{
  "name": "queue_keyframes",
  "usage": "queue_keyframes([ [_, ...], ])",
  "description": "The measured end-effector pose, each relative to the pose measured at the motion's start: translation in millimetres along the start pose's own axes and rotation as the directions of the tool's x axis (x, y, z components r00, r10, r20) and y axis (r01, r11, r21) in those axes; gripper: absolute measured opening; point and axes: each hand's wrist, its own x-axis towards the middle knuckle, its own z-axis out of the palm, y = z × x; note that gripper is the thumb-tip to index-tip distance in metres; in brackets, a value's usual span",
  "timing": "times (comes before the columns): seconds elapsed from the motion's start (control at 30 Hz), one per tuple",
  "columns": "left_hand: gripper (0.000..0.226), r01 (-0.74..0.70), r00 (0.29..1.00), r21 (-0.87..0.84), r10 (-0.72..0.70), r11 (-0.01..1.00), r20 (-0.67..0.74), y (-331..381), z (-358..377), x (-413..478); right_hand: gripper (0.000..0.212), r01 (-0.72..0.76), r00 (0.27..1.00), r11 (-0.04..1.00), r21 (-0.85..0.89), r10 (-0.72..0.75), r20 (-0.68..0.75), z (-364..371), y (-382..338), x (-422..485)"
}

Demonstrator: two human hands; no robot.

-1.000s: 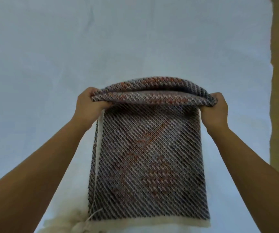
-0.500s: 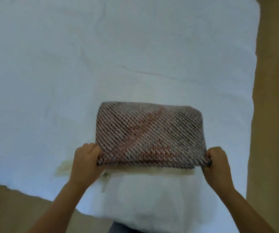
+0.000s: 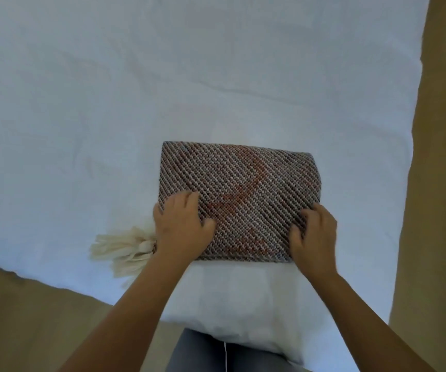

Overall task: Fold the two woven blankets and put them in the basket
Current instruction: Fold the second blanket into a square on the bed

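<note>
The folded woven blanket (image 3: pixel 243 183) lies flat on a white sheet (image 3: pixel 82 116), stretching away beyond the fingers of both hands. The left hand (image 3: pixel 181 229) presses on its near left corner with fingers (image 3: pixel 187 201) spread, and the right hand (image 3: pixel 315 237) rests on the near right corner with fingers (image 3: pixel 310 214) bent, tips on the weave. Cream tassels (image 3: pixel 125 249) stick out just outside the left fingers, by the wrist.

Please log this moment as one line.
blanket: folded, on sheet | left hand: flat on blanket | right hand: on blanket | basket: unseen
</note>
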Motion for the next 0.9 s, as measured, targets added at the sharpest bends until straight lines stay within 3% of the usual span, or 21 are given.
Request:
queue_keyframes([
  [0.13,0.074,-0.162,0.987,0.031,0.161,0.986,0.029,36.1,39.3,12.5,0.055,0.248,0.963,0.964,-0.094,-0.234,0.137,35.5,-48.8,12.7],
  [0.23,0.081,-0.1,0.994,0.095,0.095,0.99,0.052,23.0,66.9,23.6,0.06,0.389,0.907,0.898,-0.204,-0.335,0.253,62.7,-49.2,30.6],
  [0.33,0.094,-0.079,0.997,0.153,0.076,0.985,0.026,-6.8,76.9,29.1,0.06,0.358,0.915,0.878,-0.318,-0.262,0.309,66.7,-6.9,53.1],
  [0.57,0.094,-0.066,0.996,0.068,0.062,0.995,0.065,-22.5,89.9,44.0,0.063,0.153,0.968,0.941,-0.302,-0.081,0.237,68.5,25.8,87.1],
  [0.67,0.081,-0.009,0.999,-0.045,0.007,0.999,-0.048,-16.8,69.7,55.9,0.073,0.174,0.963,0.946,-0.274,-0.105,0.247,60.3,19.9,95.1],
  [0.77,0.058,-0.088,0.963,-0.065,0.069,0.994,-0.26,3.5,45.9,88.5,0.067,0.144,0.987,0.965,-0.22,-0.123,0.106,51.9,-1.1,114.0],
  [0.83,0.052,-0.191,0.955,-0.024,0.18,0.981,-0.237,31.6,40.3,111.5,0.062,0.191,0.981,0.961,-0.199,-0.181,0.072,58.4,-28.5,120.0],
  [0.9,0.053,-0.279,0.953,0.05,0.283,0.959,-0.104,52.5,48.1,125.5,0.059,0.347,0.932,0.911,-0.222,-0.309,0.188,75.1,-48.8,115.7],
])
